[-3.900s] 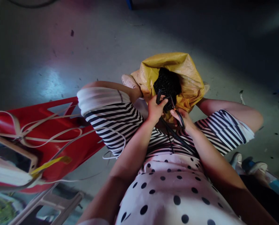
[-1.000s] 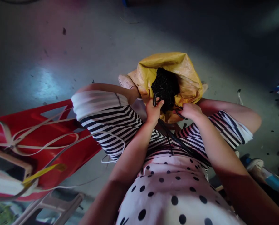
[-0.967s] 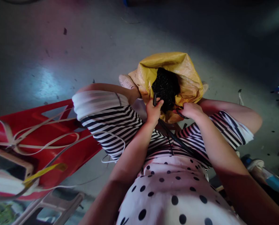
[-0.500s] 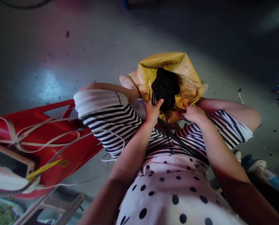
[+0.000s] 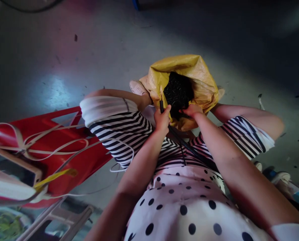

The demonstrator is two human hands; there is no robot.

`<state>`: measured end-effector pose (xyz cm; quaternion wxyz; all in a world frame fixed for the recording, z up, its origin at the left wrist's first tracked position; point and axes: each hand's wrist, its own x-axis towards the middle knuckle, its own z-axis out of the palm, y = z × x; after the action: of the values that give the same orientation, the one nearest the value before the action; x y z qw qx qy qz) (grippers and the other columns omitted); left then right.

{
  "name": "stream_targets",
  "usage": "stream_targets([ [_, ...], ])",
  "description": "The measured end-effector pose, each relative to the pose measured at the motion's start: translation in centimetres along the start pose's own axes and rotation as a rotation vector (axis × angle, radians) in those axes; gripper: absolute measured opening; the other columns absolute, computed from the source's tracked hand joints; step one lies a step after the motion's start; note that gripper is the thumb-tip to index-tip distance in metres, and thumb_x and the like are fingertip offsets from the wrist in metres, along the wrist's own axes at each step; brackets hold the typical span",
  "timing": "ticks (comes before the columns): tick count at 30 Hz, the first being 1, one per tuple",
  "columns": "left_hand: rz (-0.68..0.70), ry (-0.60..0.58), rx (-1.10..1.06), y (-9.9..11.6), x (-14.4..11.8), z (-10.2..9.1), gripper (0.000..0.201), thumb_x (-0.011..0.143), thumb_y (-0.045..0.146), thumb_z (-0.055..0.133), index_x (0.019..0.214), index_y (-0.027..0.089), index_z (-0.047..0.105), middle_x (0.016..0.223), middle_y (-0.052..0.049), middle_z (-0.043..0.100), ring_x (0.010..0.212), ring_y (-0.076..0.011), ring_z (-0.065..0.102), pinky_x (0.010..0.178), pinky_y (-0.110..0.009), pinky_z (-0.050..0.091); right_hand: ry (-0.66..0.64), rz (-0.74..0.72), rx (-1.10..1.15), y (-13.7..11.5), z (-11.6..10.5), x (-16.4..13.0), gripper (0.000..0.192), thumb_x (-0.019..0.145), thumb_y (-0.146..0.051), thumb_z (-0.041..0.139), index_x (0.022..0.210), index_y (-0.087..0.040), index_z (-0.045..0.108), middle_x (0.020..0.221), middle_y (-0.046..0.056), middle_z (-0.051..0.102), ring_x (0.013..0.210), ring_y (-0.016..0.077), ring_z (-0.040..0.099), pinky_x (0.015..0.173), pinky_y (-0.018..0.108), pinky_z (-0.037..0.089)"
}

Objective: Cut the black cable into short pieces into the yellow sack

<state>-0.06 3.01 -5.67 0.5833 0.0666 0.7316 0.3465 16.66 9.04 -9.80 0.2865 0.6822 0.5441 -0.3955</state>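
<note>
A yellow woven sack (image 5: 204, 80) stands open between my knees, with a heap of small black pieces (image 5: 177, 90) inside. My left hand (image 5: 162, 118) is closed around a slim black tube (image 5: 161, 106) at the sack's near left rim. The tube's short end sticks up past my thumb. A longer black length (image 5: 197, 154) runs from below that hand across my lap to the right. My right hand (image 5: 193, 110) reaches over the near right rim, fingers curled down by the black pieces. Its fingertips are partly hidden, and what they grip is unclear.
On my left is a red plastic chair (image 5: 64, 160) with white straps (image 5: 46, 154) and a framed item (image 5: 16, 167) on it. A grey stool (image 5: 64, 214) stands below it. Small dark scraps lie on the grey floor (image 5: 109, 50). Another person's shoe (image 5: 282, 177) shows at right.
My right hand has moved left and inward, from the sack's near right rim to over the black pieces. A black loop seen at that hand earlier no longer shows. My left hand keeps its hold.
</note>
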Motion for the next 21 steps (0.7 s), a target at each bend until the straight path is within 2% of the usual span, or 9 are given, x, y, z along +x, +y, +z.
stream_targets([
  [3, -0.015, 0.007, -0.007, 0.4, -0.2, 0.0, 0.049, 0.096, 0.045, 0.089, 0.081, 0.025, 0.047, 0.057, 0.01, 0.044, 0.041, -0.0072, 0.042, 0.041, -0.021, 0.029, -0.075, 0.093, 0.068, -0.7, 1.0, 1.4, 0.068, 0.104, -0.063, 0.073, 0.143, -0.008, 0.082, 0.134, 0.025, 0.082, 0.131, 0.0392, 0.077, 0.104, 0.039, 0.06],
  [6, -0.023, 0.009, -0.003, 0.5, -0.2, 0.0, 0.048, 0.097, 0.04, 0.088, 0.079, 0.025, 0.047, 0.058, 0.01, 0.043, 0.041, -0.0061, 0.041, 0.042, -0.022, 0.028, -0.102, 0.114, 0.106, -1.1, 1.8, 2.3, 0.069, 0.105, -0.064, 0.073, 0.146, -0.009, 0.081, 0.131, 0.024, 0.083, 0.129, 0.0381, 0.079, 0.102, 0.038, 0.06],
  [12, 0.021, -0.011, -0.015, 0.1, -0.1, 0.0, 0.056, 0.088, 0.059, 0.094, 0.082, 0.024, 0.05, 0.056, 0.011, 0.042, 0.042, -0.0063, 0.039, 0.041, -0.021, 0.028, -0.159, 0.121, 0.179, -1.8, 2.4, 3.6, 0.068, 0.106, -0.062, 0.072, 0.147, -0.008, 0.08, 0.127, 0.023, 0.085, 0.118, 0.0334, 0.082, 0.093, 0.035, 0.059],
  [15, 0.018, -0.019, -0.018, 0.1, -0.2, 0.1, 0.058, 0.088, 0.058, 0.095, 0.081, 0.025, 0.047, 0.055, 0.012, 0.04, 0.042, -0.0063, 0.038, 0.04, -0.021, 0.028, -0.145, 0.099, 0.215, -1.7, 2.6, 4.0, 0.059, 0.108, -0.053, 0.072, 0.145, -0.008, 0.08, 0.121, 0.022, 0.086, 0.11, 0.0308, 0.083, 0.089, 0.034, 0.059],
  [18, 0.006, -0.02, -0.022, 0.2, -0.3, 0.3, 0.054, 0.092, 0.049, 0.094, 0.08, 0.025, 0.046, 0.055, 0.012, 0.039, 0.041, -0.0059, 0.037, 0.039, -0.021, 0.028, -0.116, 0.099, 0.257, -0.8, 2.3, 3.8, 0.051, 0.109, -0.051, 0.071, 0.137, -0.011, 0.084, 0.112, 0.02, 0.086, 0.097, 0.0302, 0.083, 0.08, 0.035, 0.059],
  [21, 0.016, -0.01, -0.014, 0.3, -0.1, 0.5, 0.049, 0.094, 0.042, 0.092, 0.081, 0.025, 0.048, 0.058, 0.012, 0.04, 0.041, -0.0051, 0.037, 0.038, -0.021, 0.029, -0.097, 0.087, 0.278, 0.5, 0.9, 2.3, 0.047, 0.102, -0.06, 0.079, 0.115, -0.015, 0.088, 0.095, 0.017, 0.083, 0.082, 0.03, 0.079, 0.072, 0.036, 0.057],
])
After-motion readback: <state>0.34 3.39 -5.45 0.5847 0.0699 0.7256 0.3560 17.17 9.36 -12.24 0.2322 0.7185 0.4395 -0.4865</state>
